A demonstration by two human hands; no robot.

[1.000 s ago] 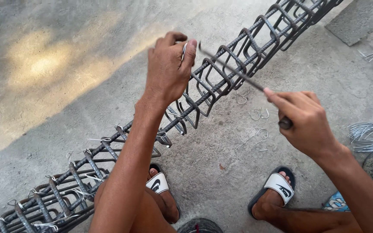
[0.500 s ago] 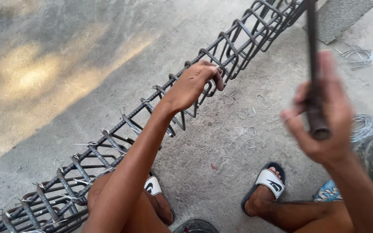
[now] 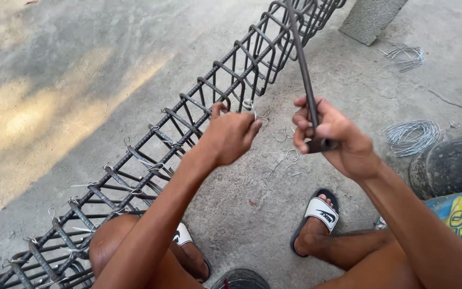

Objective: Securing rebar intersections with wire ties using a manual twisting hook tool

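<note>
My left hand [image 3: 231, 136] pinches a tie wire [image 3: 251, 107] beside the rebar cage [image 3: 188, 118] on the concrete; my right hand [image 3: 332, 136] is fisted around the metal rod tool [image 3: 301, 64], held upright.

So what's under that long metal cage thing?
Under the rebar cage you can see bare concrete ground through its bars, plus the person's knee tucked beneath the near end. The bars themselves hide whatever lies directly under them.

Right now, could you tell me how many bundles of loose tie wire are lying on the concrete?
2: one coil right of the right hand, one smaller tangle near the concrete block. More may be hidden.
</note>
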